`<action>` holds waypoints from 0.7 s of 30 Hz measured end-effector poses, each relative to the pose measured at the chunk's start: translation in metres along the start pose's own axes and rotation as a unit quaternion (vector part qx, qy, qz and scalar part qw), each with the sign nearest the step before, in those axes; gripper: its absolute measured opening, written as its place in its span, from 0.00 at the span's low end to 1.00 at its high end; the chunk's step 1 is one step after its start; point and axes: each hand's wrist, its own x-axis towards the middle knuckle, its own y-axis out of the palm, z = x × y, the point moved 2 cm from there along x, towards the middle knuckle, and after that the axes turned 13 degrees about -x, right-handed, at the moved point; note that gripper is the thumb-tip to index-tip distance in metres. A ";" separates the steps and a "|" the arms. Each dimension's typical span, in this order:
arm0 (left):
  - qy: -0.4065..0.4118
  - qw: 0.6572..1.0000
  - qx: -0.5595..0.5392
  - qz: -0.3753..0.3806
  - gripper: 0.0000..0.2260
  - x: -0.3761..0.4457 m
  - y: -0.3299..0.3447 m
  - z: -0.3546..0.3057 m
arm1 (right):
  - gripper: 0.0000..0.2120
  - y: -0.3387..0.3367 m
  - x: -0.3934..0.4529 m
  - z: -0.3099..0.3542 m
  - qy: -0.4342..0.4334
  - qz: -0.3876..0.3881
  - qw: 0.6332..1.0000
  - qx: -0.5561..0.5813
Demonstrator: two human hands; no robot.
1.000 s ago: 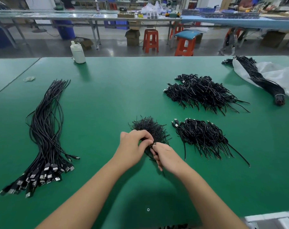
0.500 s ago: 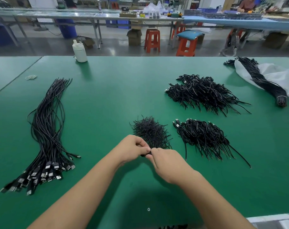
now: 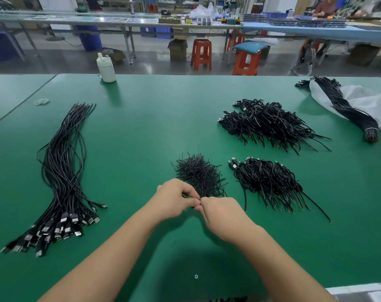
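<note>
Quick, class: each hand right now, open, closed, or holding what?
Left hand: closed, pinching a short black wire tie at the near edge of the pile of ties.
Right hand: closed, pinching the same tie.

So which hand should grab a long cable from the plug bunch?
Probably the left hand: the cable bunch lies on its side. The right hand would cross over. Both pinch a short wire.
</note>
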 end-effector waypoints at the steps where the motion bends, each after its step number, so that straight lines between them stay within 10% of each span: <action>1: -0.005 1.000 0.012 -0.008 0.06 0.000 0.001 -0.001 | 0.17 0.001 0.000 0.001 -0.007 0.000 1.000 -0.008; 16: -0.027 0.992 0.105 -0.066 0.08 0.006 0.010 -0.004 | 0.11 -0.010 0.011 -0.001 -0.020 0.001 0.998 -0.067; 21: -0.023 0.992 0.105 -0.067 0.07 0.007 0.005 -0.008 | 0.10 -0.015 0.009 -0.005 -0.013 -0.194 0.972 -0.129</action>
